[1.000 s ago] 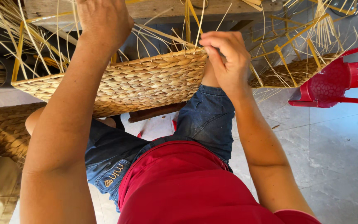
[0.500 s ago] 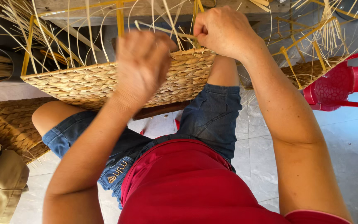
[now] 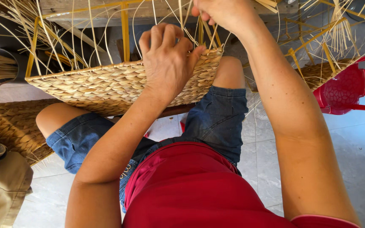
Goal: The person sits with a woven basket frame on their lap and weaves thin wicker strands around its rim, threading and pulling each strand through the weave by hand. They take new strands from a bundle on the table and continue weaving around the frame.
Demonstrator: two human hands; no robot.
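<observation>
Head view: your left hand (image 3: 167,63) presses the light, stiff woven basket (image 3: 106,86) wall; right hand (image 3: 224,12), at one o'clock, pinches pliant straw strands (image 3: 210,36).

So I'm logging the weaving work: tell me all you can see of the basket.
The basket is half-woven from flat straw-coloured strands, its side a tight plaited band. Loose stakes stick up from the rim around a yellow frame. It rests tilted on the knees. The left hand presses its wall; the right hand pinches strands above the corner.
</observation>
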